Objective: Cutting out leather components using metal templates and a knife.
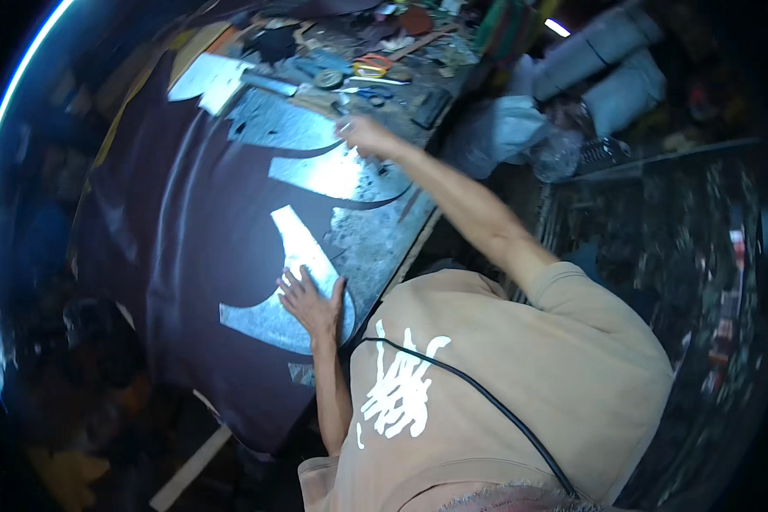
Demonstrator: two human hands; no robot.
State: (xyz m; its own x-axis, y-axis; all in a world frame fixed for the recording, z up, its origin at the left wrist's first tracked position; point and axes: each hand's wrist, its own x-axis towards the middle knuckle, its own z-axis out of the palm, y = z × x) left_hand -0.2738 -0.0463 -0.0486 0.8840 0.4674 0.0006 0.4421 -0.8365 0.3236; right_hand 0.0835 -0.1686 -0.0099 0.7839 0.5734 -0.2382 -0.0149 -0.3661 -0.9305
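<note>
The left hand (312,305) lies palm down with its fingers spread on a pale, curved pattern piece (303,246), grasping nothing and simply bearing on it from above. That piece rests near the person's edge of the tabletop (380,243), on a wide, dark brown leather sheet (205,247); one straight arm of it points away from the person, and another sweeps out to the left of the hand. The right hand (363,138) is stretched toward the cluttered far part of the tabletop, its fingers bent; it is blurred, so I cannot tell how far they are closed or whether they have hold of anything.

The leather looks supple and smooth, with a soft sheen along its folds, and its left side hangs off the tabletop. It would probably drag under its own weight, so it seems best held by a broad area well inside the edge; the narrow curved tongues on its right side would likely twist if lifted alone. The pattern piece appears thin, light and fairly stiff (its glare hides the surface, so the material is uncertain). It could well slide on the leather, which makes a flat palm over its wide part a sensible hold, and a rim the place to pick it up.

Beyond the right hand lie yellow-handled scissors (372,66), a round roll (328,79) and a dark, flat case (432,109).
</note>
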